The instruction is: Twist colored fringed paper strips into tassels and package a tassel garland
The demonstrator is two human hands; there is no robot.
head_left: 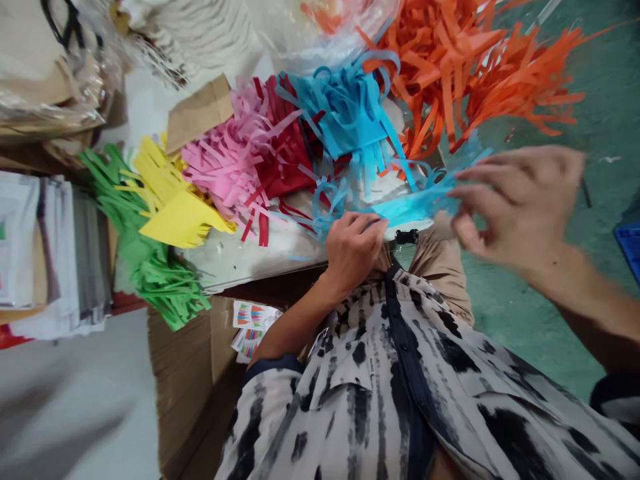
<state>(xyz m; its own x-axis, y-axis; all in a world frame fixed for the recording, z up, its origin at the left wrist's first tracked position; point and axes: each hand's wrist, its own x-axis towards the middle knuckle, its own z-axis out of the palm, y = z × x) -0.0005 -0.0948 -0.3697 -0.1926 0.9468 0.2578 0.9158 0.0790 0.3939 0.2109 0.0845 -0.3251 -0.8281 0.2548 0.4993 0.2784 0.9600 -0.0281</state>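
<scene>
Blue fringed paper is stretching across the centre of the frame, with the left hand pinching one end and the right hand pinching the other. Pulling harder risks tearing the thin strips or snagging the blue pile just above.

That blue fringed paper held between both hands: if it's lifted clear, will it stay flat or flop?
Probably floppy: the blue fringed paper already sags and curls between the left hand and right hand. Likely very light, being thin cut strips. Its loose ends lie close to the blue pile behind, so they may snag or tear if pulled fast.
</scene>
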